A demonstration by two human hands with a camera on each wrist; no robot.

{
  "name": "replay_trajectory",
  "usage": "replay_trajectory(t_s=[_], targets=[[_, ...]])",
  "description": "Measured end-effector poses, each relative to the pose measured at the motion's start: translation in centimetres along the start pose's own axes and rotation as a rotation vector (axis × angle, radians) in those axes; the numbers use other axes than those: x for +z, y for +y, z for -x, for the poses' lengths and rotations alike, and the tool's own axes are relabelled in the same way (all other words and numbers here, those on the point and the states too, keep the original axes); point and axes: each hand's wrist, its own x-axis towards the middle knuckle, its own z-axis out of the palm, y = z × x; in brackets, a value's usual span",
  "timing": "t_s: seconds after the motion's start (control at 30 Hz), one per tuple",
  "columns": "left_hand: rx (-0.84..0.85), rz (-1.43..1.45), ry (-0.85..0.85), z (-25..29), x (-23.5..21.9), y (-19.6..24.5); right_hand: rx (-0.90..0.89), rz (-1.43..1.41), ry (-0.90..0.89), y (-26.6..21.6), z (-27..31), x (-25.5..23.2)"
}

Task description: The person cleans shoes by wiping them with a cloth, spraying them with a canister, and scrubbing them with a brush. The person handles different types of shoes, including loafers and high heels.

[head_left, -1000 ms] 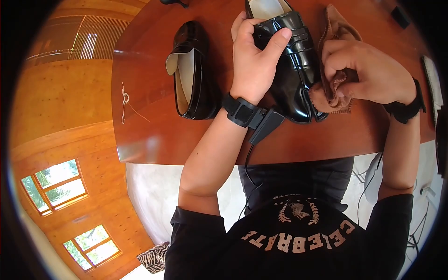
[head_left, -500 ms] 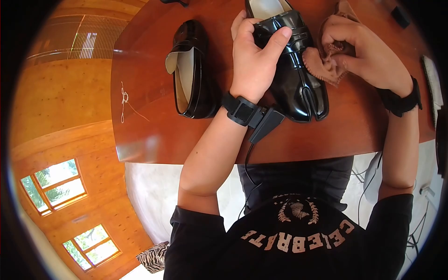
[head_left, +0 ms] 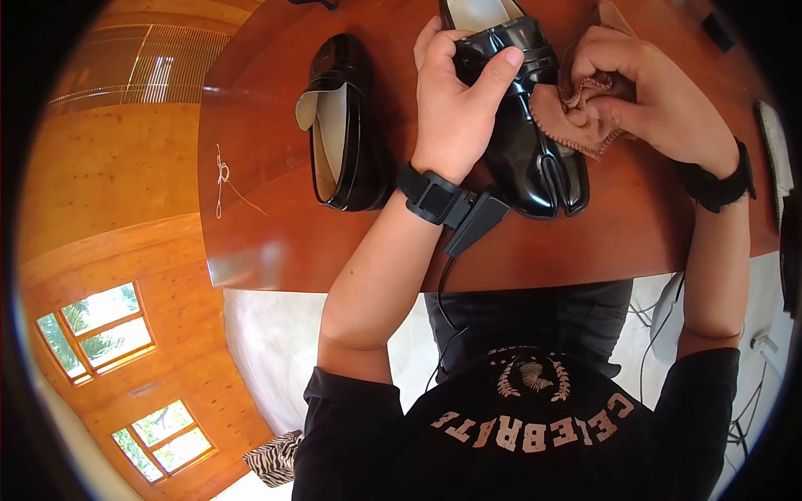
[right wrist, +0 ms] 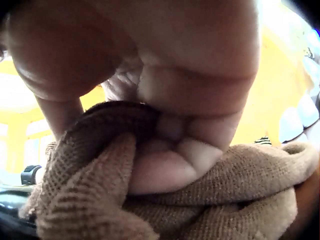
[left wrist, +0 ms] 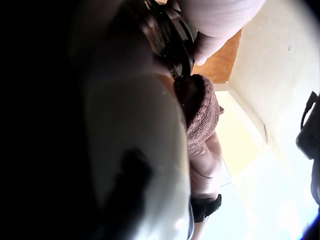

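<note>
A glossy black split-toe loafer point(head_left: 535, 159) lies on the table with its toe towards the person. My left hand point(head_left: 459, 104) grips it across the strap, thumb on top and fingers round its left side. My right hand point(head_left: 647, 92) bunches a brown cloth point(head_left: 564, 125) between thumb and curled fingers. The cloth's stitched edge lies against the right side of the shoe, just below the strap. In the right wrist view the ribbed cloth point(right wrist: 90, 190) folds round the fingers. The left wrist view shows the cloth point(left wrist: 204, 115) close by the shoe's dark edge.
A second black loafer point(head_left: 347, 134) stands to the left on the reddish wooden table point(head_left: 276, 184). A thin pale string point(head_left: 223, 175) lies near the left edge. A small black block point(head_left: 717, 31) is at the back right, and a white-bristled brush point(head_left: 775, 146) at the right edge.
My right hand has moved the cloth from beside the toe up along the shoe's right side, then slightly left onto the upper. The left hand keeps its hold on the shoe.
</note>
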Motion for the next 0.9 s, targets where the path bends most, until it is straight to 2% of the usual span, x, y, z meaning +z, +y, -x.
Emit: replay_trajectory(t_s=[0.07,0.13,0.2,0.27,0.37,0.43,0.5,0.57,0.67,0.77,0.9], targets=[[0.001,0.005,0.000,0.0,0.0,0.0,0.006,-0.019,0.033,0.3,0.0,0.2],[0.004,0.005,-0.001,0.0,0.0,0.0,0.050,-0.149,-0.031,0.2,0.1,0.1],[0.044,-0.037,0.014,0.0,0.2,-0.1,0.026,-0.158,-0.120,-0.1,0.2,-0.1],[0.100,-0.104,0.038,0.1,0.4,-0.1,-0.072,-0.047,-0.230,-0.6,0.3,-0.7],[0.101,-0.123,0.037,0.1,0.3,-0.2,-0.117,0.003,-0.226,-0.6,0.3,-0.6],[0.057,-0.060,0.020,0.0,0.1,-0.2,0.022,-0.027,-0.175,-0.5,0.1,-0.5],[0.028,-0.029,0.010,0.0,0.0,-0.2,0.071,-0.040,-0.113,0.0,-0.1,-0.4],[0.027,-0.054,0.013,0.0,0.0,-0.1,0.030,-0.038,-0.040,0.6,0.0,-0.4],[0.115,-0.163,0.061,0.2,0.4,0.0,0.071,-0.157,0.032,-0.1,0.1,0.2],[0.124,-0.168,0.057,0.1,0.4,0.0,-0.066,0.063,-0.132,-0.2,0.1,-0.7],[0.101,-0.120,0.042,0.2,0.4,0.3,0.007,-0.075,-0.202,-0.7,0.1,-0.6]])
